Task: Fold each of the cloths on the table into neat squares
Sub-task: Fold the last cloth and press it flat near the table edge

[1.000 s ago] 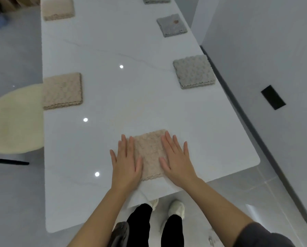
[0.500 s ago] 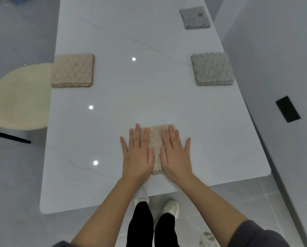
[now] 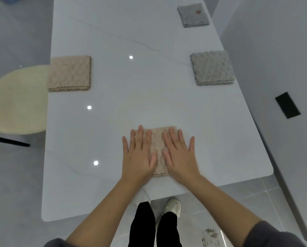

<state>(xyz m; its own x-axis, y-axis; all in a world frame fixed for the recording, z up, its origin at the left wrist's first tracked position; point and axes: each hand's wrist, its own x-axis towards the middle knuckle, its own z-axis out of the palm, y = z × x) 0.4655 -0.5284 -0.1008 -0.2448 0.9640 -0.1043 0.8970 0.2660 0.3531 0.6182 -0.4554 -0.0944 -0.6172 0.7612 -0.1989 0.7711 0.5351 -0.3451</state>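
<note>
Hands, left (image 3: 139,154) and right (image 3: 180,154), stay flat and open, pressing the beige cloth (image 3: 159,148), unchanged.

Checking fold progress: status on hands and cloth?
Left hand and right hand flat, open, pressing beige cloth. Cloth folded, near table edge. Nothing in the way.

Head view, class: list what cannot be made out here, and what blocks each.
- Beige cloth under the left hand and right hand: its side edges, covered by the palms.
- Far grey cloth: its brown mark, too small to identify.
- Cream chair seat: cut off by the left edge.
</note>
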